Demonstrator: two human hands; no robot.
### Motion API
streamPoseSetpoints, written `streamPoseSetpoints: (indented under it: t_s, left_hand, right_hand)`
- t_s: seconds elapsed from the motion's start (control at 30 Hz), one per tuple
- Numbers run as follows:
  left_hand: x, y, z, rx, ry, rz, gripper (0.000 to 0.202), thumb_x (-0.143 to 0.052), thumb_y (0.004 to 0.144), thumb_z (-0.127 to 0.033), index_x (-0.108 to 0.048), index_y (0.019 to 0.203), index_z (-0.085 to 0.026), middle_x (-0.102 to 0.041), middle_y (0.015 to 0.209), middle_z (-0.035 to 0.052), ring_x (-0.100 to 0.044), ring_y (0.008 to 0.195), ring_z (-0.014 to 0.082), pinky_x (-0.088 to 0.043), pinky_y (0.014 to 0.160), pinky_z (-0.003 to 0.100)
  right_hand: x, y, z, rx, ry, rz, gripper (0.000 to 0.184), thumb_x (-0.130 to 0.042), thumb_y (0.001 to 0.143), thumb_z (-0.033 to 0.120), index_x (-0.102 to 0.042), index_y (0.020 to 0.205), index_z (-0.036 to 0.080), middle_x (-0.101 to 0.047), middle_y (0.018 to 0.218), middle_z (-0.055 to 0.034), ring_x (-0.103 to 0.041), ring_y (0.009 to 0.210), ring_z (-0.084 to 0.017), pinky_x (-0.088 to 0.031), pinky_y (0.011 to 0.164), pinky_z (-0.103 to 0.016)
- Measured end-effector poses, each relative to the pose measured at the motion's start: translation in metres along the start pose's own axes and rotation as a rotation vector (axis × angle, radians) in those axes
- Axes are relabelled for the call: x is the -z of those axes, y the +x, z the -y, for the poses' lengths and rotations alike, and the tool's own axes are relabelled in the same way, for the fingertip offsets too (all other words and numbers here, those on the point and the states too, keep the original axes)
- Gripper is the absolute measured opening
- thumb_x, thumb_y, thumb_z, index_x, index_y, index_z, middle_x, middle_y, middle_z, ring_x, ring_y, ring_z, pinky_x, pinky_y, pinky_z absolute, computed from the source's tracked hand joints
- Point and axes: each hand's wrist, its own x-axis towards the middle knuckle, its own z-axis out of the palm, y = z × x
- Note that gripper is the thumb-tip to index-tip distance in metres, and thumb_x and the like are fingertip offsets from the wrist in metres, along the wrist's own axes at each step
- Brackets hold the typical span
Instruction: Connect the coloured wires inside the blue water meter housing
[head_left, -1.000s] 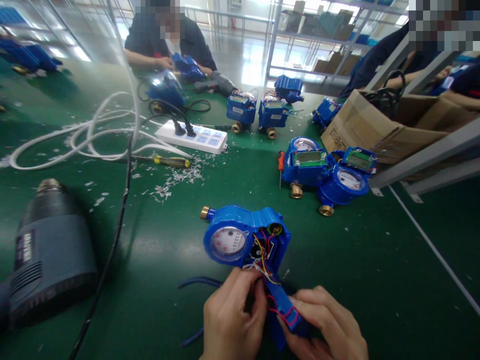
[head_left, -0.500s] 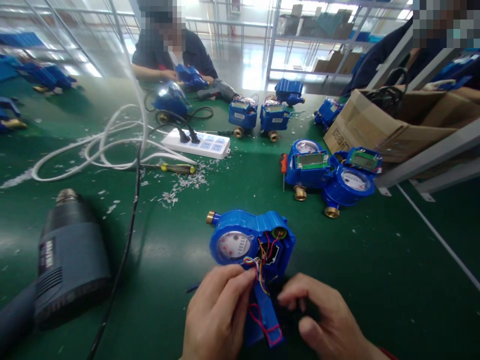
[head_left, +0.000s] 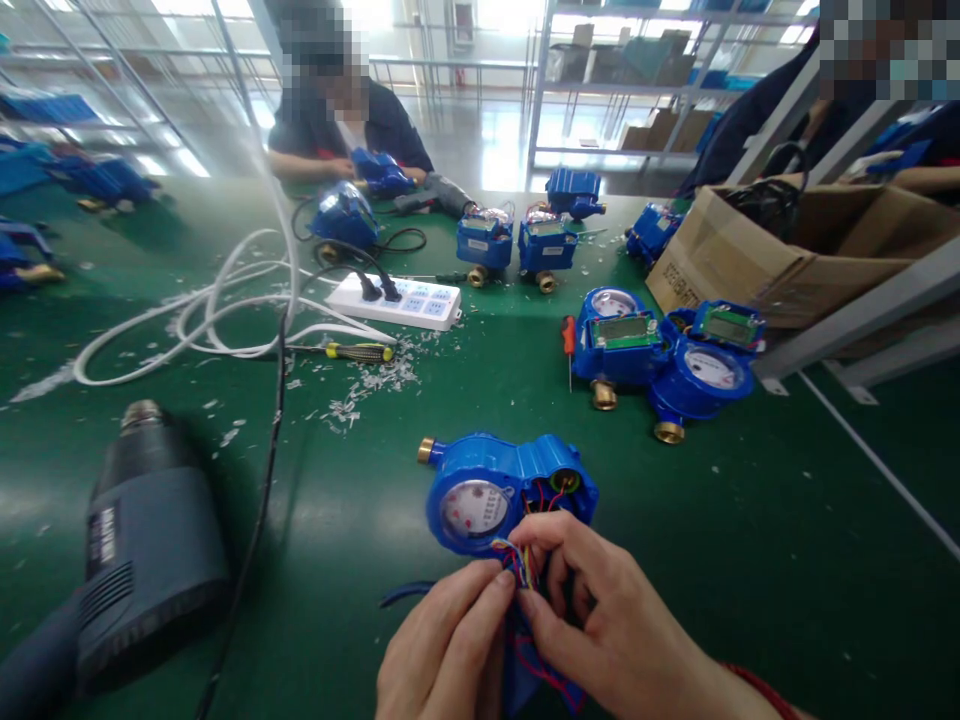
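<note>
A blue water meter with a round dial and a brass end lies on the green table in front of me, its side housing uncovered. Coloured wires come out of that housing. My left hand is closed, pinching the wire bundle between thumb and forefinger. From the right, my right hand has its thumb and forefinger closed on the same wires, covering part of the housing. Beneath both hands hangs a blue strip with pink wire over it, mostly hidden.
A heat gun lies left, beside a black cable. Farther off are a white power strip, a yellow-black screwdriver, an orange screwdriver, more water meters and a cardboard box. A co-worker sits opposite.
My right hand has moved left and up from beside the meter onto the wires, its fingers closing there. My left hand keeps its pinch. The view has shifted slightly.
</note>
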Motion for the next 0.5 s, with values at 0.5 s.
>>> streamPoseSetpoints:
  t_s: [0.5]
  left_hand:
    - [-0.001, 0.013, 0.007, 0.012, -0.063, 0.000, 0.022, -0.062, 0.073, -0.009, -0.060, 0.094, -0.018, -0.069, 0.091, 0.0045, -0.067, 0.081, 0.0137, -0.056, 0.071, 0.019]
  right_hand:
    - [0.005, 0.006, 0.007, 0.094, -0.461, -0.029, 0.013, -0.052, 0.080, 0.018, -0.061, 0.087, 0.023, -0.060, 0.072, -0.0005, -0.059, 0.055, -0.015, -0.045, 0.048, -0.024]
